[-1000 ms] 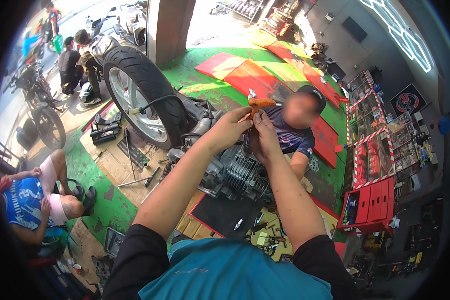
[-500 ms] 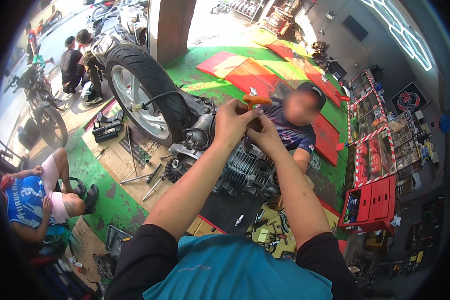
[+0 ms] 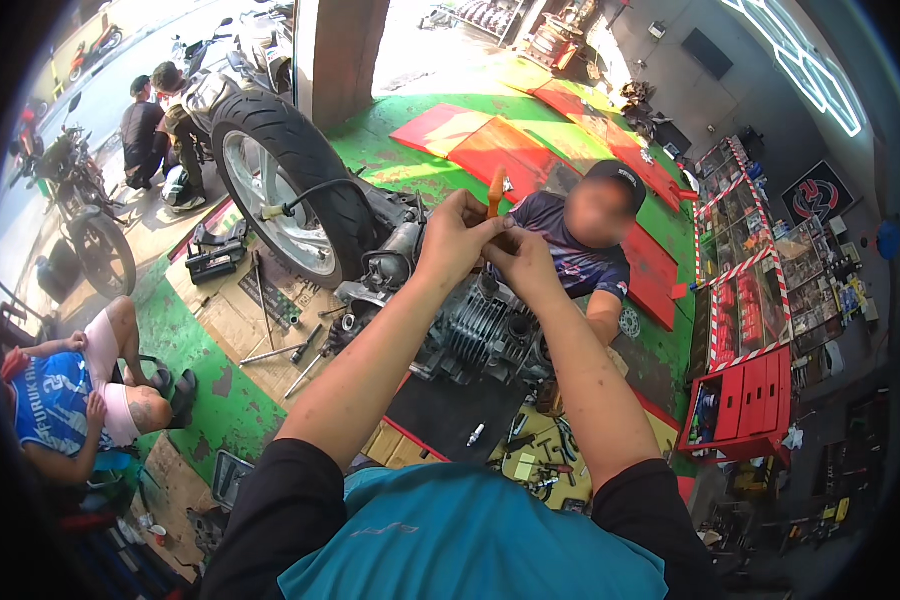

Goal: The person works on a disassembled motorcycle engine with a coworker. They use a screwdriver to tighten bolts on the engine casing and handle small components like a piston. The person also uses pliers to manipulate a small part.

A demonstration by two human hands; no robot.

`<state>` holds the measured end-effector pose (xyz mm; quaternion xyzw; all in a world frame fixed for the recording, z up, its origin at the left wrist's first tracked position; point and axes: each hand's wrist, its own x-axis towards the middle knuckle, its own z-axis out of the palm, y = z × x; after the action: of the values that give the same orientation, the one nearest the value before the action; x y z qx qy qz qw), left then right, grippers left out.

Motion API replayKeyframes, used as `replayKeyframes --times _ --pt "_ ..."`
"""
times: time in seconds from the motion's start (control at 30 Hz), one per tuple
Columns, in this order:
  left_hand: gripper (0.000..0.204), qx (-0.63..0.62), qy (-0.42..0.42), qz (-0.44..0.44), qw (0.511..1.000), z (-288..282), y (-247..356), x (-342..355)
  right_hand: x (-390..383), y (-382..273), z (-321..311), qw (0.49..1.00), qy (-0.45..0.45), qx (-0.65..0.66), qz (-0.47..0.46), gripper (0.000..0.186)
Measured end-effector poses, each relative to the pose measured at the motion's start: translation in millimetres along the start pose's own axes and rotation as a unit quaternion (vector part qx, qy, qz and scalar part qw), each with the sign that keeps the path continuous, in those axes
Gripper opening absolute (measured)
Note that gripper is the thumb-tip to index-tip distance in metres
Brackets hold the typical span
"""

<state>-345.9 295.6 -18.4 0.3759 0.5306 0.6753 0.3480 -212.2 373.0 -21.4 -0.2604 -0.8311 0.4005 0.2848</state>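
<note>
Both my arms reach forward, and the hands meet above a motorcycle engine (image 3: 485,335) with finned metal sides. My left hand (image 3: 454,242) is closed at the base of an orange-handled tool (image 3: 496,190), whose handle stands up past the fingers. Its lower part is hidden by my hands. Pressed against the left fingertips, my right hand (image 3: 526,262) is closed in a pinch; what lies between its fingers I cannot make out. A co-worker (image 3: 575,235) in a dark cap leans in just beyond the engine, one arm reaching down beside it.
A large motorcycle wheel (image 3: 295,150) rises left of the engine. Ratchets and extension bars (image 3: 285,352) lie on cardboard (image 3: 225,300). Near me are a spark plug (image 3: 476,435) and several hand tools on a yellowish sheet (image 3: 575,484). A seated person (image 3: 60,400) is at left, a red tool cabinet (image 3: 740,410) at right.
The orange handle has turned from lying crosswise to standing upright and narrow. My hands have shifted slightly to the left and stay together.
</note>
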Motion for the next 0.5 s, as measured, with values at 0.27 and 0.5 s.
replayKeyframes --times 0.27,0.5 --pt "0.035 -0.163 -0.050 0.052 0.984 8.0 -29.4 8.7 1.1 -2.7 -1.0 0.999 0.022 -0.026 0.032 0.018" --pt "0.029 0.017 -0.008 0.042 0.999 2.2 -12.8 9.6 2.5 3.7 11.2 0.993 0.072 0.094 0.019 0.020"
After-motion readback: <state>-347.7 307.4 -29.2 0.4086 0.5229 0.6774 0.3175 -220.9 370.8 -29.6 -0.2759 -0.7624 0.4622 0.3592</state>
